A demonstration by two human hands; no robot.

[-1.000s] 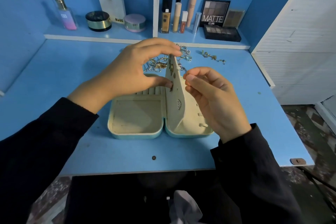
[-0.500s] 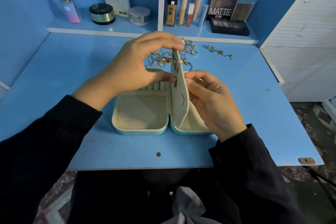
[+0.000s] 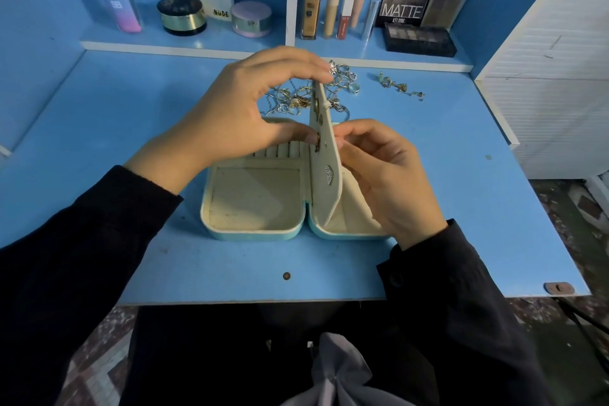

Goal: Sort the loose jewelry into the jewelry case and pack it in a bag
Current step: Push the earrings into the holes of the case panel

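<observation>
- I see the jewelry case (image 3: pixel 257 201) lying open mid-desk (image 3: pixel 131 128), nearer the front edge, with its cream panel (image 3: pixel 326 155) upright between the halves.
- The left hand (image 3: pixel 244 115) grips that panel, fingertips on its top edge and thumb on its left face.
- The right hand (image 3: pixel 385 175) curls against the panel's right face; I cannot tell whether it pinches anything.
- The loose jewelry (image 3: pixel 296 99) lies heaped behind the case toward the desk's back edge, and a smaller cluster (image 3: pixel 398 87) sits apart to its right.
</observation>
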